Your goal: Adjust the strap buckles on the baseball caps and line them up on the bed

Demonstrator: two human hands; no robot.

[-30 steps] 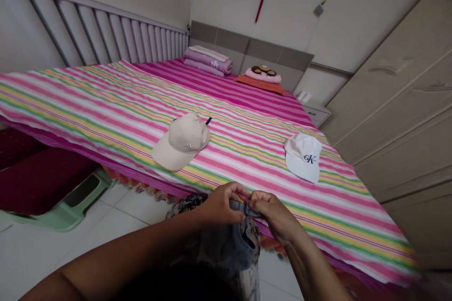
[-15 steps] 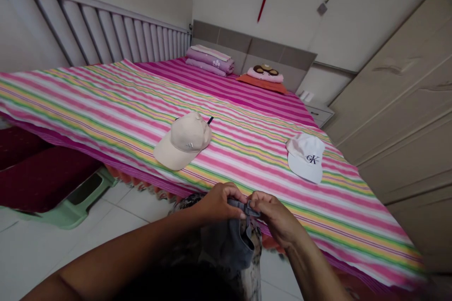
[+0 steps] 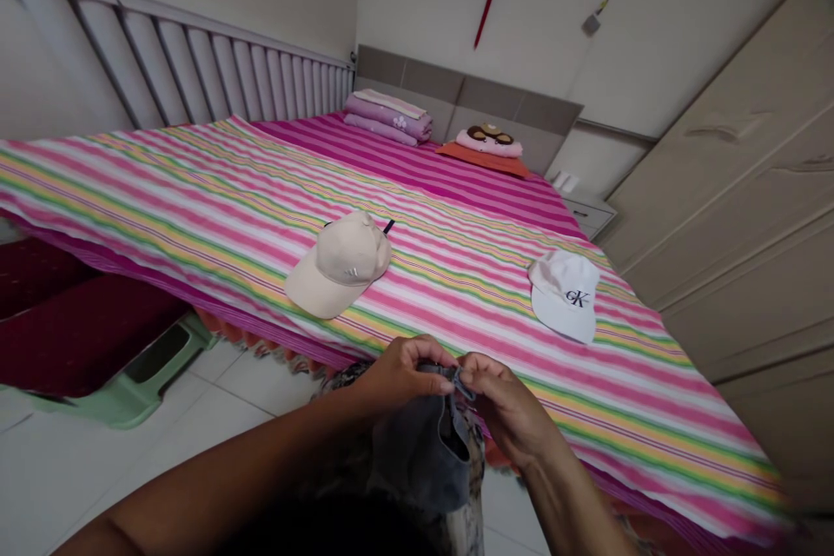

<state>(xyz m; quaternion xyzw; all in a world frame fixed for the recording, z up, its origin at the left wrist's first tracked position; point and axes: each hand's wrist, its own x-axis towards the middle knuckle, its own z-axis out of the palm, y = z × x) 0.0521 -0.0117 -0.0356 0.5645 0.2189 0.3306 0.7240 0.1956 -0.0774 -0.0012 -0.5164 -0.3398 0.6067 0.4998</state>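
Between both hands, close to my body, hangs a grey-blue baseball cap (image 3: 426, 452). My left hand (image 3: 413, 372) pinches the cap's back strap from the left. Close beside it, my right hand (image 3: 492, 387) grips the strap's other end between thumb and fingers. The strap's fastening is partly hidden by the fingertips. Ahead on the bed lies a beige cap (image 3: 345, 256) with a small logo, its brim toward the front left. Farther right rests a white cap (image 3: 566, 291) with dark "CK" lettering.
A striped sheet (image 3: 449, 269) covers the bed. Folded purple bedding (image 3: 387, 117) and a pink folded item (image 3: 488, 142) lie near the headboard (image 3: 508, 104). Green stools (image 3: 140, 382) with dark red covers stand at the left. A wardrobe (image 3: 736, 217) lines the right.
My fingers shift slightly on the grey cap's strap, which has turned a little between them. The view has tilted up slightly. The two caps on the bed have stayed put.
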